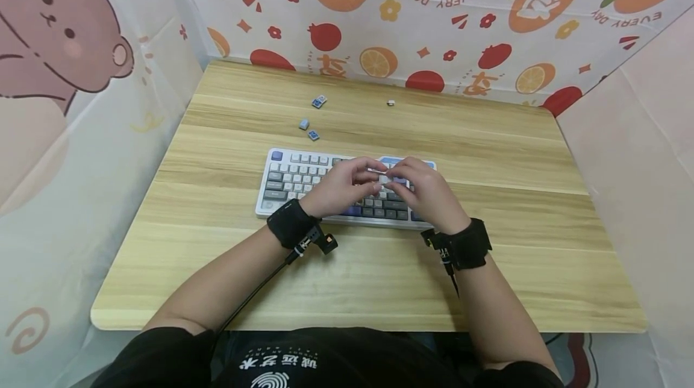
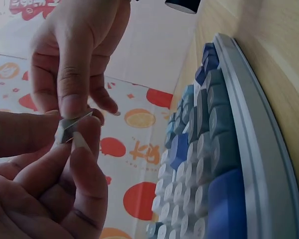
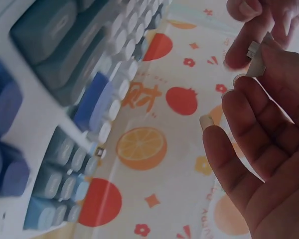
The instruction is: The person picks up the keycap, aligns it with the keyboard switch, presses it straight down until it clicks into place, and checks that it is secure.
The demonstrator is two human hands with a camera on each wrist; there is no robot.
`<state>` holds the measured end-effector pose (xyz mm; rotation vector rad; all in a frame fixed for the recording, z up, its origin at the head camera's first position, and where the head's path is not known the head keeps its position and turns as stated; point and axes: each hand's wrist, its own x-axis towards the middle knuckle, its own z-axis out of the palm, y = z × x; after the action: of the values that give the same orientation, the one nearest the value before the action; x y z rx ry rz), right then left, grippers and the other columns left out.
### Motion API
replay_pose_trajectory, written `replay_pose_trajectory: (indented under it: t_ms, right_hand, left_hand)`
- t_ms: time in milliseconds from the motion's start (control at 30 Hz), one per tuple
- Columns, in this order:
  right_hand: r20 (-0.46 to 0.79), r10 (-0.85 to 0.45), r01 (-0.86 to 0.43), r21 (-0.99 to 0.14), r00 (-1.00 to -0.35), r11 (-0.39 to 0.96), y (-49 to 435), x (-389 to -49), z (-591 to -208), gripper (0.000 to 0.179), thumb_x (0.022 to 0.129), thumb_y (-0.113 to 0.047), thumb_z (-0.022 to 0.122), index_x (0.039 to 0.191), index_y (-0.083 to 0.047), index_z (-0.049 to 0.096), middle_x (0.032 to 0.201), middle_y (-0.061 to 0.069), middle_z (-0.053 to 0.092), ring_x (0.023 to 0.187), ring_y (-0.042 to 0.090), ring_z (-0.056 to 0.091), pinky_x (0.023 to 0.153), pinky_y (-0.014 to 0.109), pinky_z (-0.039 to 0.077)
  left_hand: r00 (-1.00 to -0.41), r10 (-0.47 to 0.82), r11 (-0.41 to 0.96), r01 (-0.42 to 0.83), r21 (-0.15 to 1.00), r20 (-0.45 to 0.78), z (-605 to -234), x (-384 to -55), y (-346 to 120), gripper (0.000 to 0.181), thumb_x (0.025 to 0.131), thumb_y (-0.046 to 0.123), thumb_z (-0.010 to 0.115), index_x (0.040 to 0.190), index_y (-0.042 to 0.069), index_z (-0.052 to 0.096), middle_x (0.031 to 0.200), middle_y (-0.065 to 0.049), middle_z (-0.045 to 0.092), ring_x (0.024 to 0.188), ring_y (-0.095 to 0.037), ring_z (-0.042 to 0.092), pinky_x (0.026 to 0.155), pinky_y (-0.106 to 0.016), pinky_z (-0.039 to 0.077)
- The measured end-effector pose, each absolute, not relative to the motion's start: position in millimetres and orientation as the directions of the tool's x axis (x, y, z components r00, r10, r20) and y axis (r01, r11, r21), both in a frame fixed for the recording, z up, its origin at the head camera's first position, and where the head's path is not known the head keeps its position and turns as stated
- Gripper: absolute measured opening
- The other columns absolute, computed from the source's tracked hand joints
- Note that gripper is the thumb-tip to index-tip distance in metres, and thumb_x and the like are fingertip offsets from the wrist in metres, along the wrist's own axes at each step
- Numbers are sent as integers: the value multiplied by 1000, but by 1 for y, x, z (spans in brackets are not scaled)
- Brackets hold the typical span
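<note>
Both hands meet above the right half of a white-framed keyboard (image 1: 282, 207) with white, grey and blue keys. Between the fingertips is a small grey keycap (image 3: 258, 63), with a pale stub (image 3: 252, 49) showing on one side. My right hand (image 1: 431, 192) pinches this keycap (image 2: 66, 130) with thumb and finger. From the other side, my left hand (image 1: 347, 186) also pinches it between its fingertips. Fingers cover part of the keycap in each view. A blue key (image 3: 92, 102) stands higher than the keys around it.
Small blue-and-white pieces (image 1: 318, 101), a light blue piece (image 1: 304, 124) and another blue piece (image 1: 313, 135) lie beyond the keyboard. A tiny whitish piece (image 1: 390, 102) lies farther right. Fruit-printed cloth (image 1: 379, 26) hangs behind the wooden table (image 1: 488, 291).
</note>
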<state>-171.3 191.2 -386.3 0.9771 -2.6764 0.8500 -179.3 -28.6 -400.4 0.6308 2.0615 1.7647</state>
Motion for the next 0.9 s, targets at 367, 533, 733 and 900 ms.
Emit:
replay_pose_trajectory:
  t_ms: [367,533,733,900]
  right_hand:
    - [46,-470,-439,-444,-882,781,214,-193,-412,17,92,-21,71,103,-8,75,96,3,65,85,17,60,76,36,52]
    - [26,-482,-448,-417,-876,791,214,-197,-422,16,90,-19,72,101,-7,76,95,4,66,83,18,59,74,34,50]
    - [19,-474,-442,-397,-880,804,213,-198,-425,15,89,-19,74,100,-9,78,90,3,66,77,16,56,69,31,48]
    - [32,-447,-424,-383,-894,821,209,-196,-424,15,88,-18,75,98,-8,79,84,2,65,73,17,54,67,31,46]
  left_hand:
    - [-832,550,152,180,972,69,-405,-183,-34,32,96,7,61,128,9,57,123,-19,66,115,-33,63,77,-34,52]
    - [-832,550,163,190,968,71,-406,-183,-34,32,96,8,61,128,10,58,122,-18,67,115,-32,64,79,-35,52]
    - [-832,550,165,184,969,64,-404,-183,-34,32,97,9,61,128,11,58,122,-17,67,115,-31,64,79,-34,52]
    - [-830,552,167,201,965,77,-405,-185,-33,32,96,9,61,128,10,58,121,-17,67,114,-31,64,81,-34,53]
